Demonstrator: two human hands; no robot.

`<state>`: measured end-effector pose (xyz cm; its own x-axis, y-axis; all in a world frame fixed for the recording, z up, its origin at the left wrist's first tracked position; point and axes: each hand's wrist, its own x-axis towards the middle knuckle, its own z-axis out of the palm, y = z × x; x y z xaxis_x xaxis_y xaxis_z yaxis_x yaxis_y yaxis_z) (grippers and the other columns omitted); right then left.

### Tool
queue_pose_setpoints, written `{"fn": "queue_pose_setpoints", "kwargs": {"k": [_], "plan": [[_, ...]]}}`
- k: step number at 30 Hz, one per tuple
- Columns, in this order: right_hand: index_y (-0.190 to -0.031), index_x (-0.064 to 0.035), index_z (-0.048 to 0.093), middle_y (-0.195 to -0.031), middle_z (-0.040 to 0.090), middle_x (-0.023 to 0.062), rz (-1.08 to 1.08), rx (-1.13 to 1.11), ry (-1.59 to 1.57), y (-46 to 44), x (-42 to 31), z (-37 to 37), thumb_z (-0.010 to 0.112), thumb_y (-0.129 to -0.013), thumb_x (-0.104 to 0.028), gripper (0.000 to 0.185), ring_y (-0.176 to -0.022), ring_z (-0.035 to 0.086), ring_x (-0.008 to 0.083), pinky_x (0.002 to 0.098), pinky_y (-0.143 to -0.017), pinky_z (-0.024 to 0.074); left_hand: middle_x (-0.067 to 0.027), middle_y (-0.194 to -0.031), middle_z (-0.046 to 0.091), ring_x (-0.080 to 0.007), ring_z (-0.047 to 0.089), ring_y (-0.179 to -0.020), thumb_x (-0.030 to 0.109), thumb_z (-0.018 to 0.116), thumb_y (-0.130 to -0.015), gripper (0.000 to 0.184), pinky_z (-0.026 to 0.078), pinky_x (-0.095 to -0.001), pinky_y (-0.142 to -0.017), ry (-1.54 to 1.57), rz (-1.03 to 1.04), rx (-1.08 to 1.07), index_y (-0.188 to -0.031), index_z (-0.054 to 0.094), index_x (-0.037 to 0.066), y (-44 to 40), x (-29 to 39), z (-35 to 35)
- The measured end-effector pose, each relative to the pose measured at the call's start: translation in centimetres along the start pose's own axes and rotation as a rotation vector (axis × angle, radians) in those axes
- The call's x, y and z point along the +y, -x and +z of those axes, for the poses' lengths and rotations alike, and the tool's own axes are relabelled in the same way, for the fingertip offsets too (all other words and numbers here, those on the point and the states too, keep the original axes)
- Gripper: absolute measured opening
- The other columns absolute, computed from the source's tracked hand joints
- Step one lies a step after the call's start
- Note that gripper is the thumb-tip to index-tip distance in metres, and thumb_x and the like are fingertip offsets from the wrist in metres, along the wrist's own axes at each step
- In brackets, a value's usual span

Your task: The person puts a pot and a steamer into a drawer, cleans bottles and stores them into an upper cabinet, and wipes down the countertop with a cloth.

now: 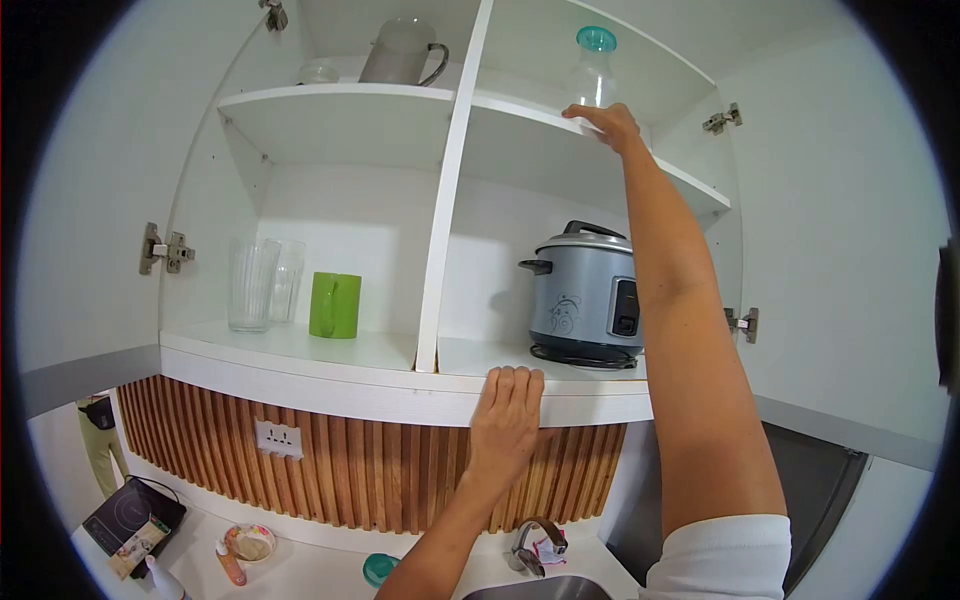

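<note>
My left hand [507, 420] is curled over the cabinet's bottom front edge [400, 385], below the rice cooker. My right hand [612, 127] reaches up to the front of the upper right shelf [690, 187], with a finger stretched leftward along the edge; some of its fingers are hidden. Just behind that hand stands a clear glass bottle [593, 82] with a teal top, its base partly covered; I cannot tell whether they touch. The grey-blue rice cooker [580, 290], with a black lid handle, stands on the lower right shelf, its right side covered by my forearm.
At left are a green mug [334, 305], clear glasses [252, 285] and a pitcher [400, 52] on the shelf above. Open doors [850, 230] flank the cabinet. Below lie an induction cooktop [130, 520], a plate [250, 543], a teal lid [379, 569] and a faucet [535, 540].
</note>
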<state>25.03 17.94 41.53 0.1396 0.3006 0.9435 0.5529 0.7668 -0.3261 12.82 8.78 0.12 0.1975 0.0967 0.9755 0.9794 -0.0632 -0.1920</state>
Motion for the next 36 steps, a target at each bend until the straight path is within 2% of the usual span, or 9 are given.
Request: {"fn": "queue_pose_setpoints", "kwargs": {"k": [3, 5, 11, 15, 17, 18, 20, 27, 36], "plan": [[-0.06, -0.0052, 0.059, -0.059, 0.05, 0.0038, 0.002, -0.052, 0.102, -1.0, -0.1, 0.7, 0.078, -0.052, -0.051, 0.05, -0.053, 0.048, 0.0146, 0.0296, -0.049, 0.037, -0.0097, -0.104, 0.048, -0.0262, 0.044, -0.104, 0.032, 0.081, -0.049, 0.078, 0.032, -0.0381, -0.1, 0.019, -0.003, 0.021, -0.111, 0.046, 0.002, 0.1, 0.0, 0.3], [-0.092, -0.0042, 0.067, -0.101, 0.064, 0.0128, 0.084, -0.124, 0.197, -2.4, 0.0, 1.6, 0.075, -0.051, -0.057, 0.067, -0.099, 0.058, 0.0335, 0.0504, -0.095, 0.0309, -0.0099, -0.104, 0.048, -0.0263, 0.045, -0.104, 0.03, 0.082, -0.047, 0.078, 0.032, -0.0384, -0.1, 0.032, -0.005, 0.047, -0.111, 0.046, 0.002, 0.0, 0.1, 0.4], [-0.115, -0.0111, 0.061, -0.12, 0.057, 0.015, 0.019, -0.355, 0.233, -4.7, 0.5, 2.3, 0.072, -0.054, -0.059, 0.078, -0.115, 0.05, 0.0327, 0.0477, -0.092, 0.038, -0.0106, -0.105, 0.049, -0.0267, 0.046, -0.104, 0.023, 0.083, -0.043, 0.079, 0.033, -0.039, -0.1, 0.071, -0.028, 0.098, -0.11, 0.048, 0.001, 0.2, 0.1, 1.2], [-0.119, -0.0156, 0.059, -0.125, 0.054, 0.0127, 0.079, -0.242, 0.329, -5.6, 1.5, 2.8, 0.073, -0.054, -0.057, 0.078, -0.119, 0.048, 0.0327, 0.0474, -0.094, 0.0367, -0.011, -0.105, 0.049, -0.027, 0.046, -0.103, 0.02, 0.083, -0.044, 0.077, 0.033, -0.0396, -0.1, 0.04, -0.015, 0.125, -0.11, 0.048, 0.001, 0.4, 0.1, 1.5], [-0.079, -0.0022, 0.069, -0.08, 0.064, 0.0091, 0.024, -0.322, 0.166, -7.2, 2.4, 3.4, 0.077, -0.052, -0.032, 0.041, -0.073, 0.062, 0.0205, 0.0359, -0.067, 0.0465, -0.0111, -0.105, 0.049, -0.0272, 0.046, -0.103, 0.019, 0.083, -0.044, 0.076, 0.033, -0.04, -0.1, 0.046, -0.023, 0.124, -0.11, 0.048, 0.001, 0.3, 0.1, 1.5], [-0.079, -0.0022, 0.069, -0.08, 0.064, 0.0091, 0.024, -0.326, 0.167, -7.9, 2.4, 3.8, 0.077, -0.052, -0.032, 0.041, -0.073, 0.062, 0.0205, 0.0359, -0.067, 0.0465, -0.0114, -0.104, 0.049, -0.0276, 0.046, -0.104, 0.018, 0.083, -0.044, 0.076, 0.034, -0.0402, -0.1, 0.061, -0.022, 0.117, -0.109, 0.048, 0.001, 0.3, 0.1, 1.5], [-0.116, -0.0173, 0.06, -0.126, 0.053, 0.0095, 0.138, -0.31, 0.423, -8.6, 2.0, 4.2, 0.074, -0.052, -0.05, 0.073, -0.119, 0.048, 0.0322, 0.0482, -0.095, 0.0359, -0.0117, -0.104, 0.048, -0.028, 0.046, -0.104, 0.017, 0.083, -0.044, 0.076, 0.034, -0.0404, -0.1, 0.073, -0.023, 0.11, -0.109, 0.048, 0.001, 0.3, 0.1, 1.5], [-0.115, -0.0172, 0.061, -0.123, 0.056, 0.0091, 0.106, -0.231, 0.372, -8.7, 2.4, 4.2, 0.077, -0.048, -0.054, 0.077, -0.115, 0.051, 0.0313, 0.0442, -0.092, 0.0404, -0.0126, -0.104, 0.049, -0.0289, 0.046, -0.104, 0.015, 0.082, -0.045, 0.073, 0.034, -0.0418, -0.099, 0.109, -0.022, 0.141, -0.108, 0.048, 0.0, 0.3, 0.1, 1.6], [-0.099, -0.0118, 0.068, -0.106, 0.064, 0.0097, 0.011, -0.141, 0.311, -5.3, 1.4, 3.0, 0.076, -0.05, -0.05, 0.063, -0.102, 0.059, 0.0309, 0.0397, -0.086, 0.0444, -0.0135, -0.106, 0.049, -0.0296, 0.046, -0.105, 0.015, 0.082, -0.046, 0.073, 0.034, -0.0424, -0.099, 0.119, -0.026, 0.128, -0.109, 0.049, 0.0, 0.3, 0.2, 1.2]]}}
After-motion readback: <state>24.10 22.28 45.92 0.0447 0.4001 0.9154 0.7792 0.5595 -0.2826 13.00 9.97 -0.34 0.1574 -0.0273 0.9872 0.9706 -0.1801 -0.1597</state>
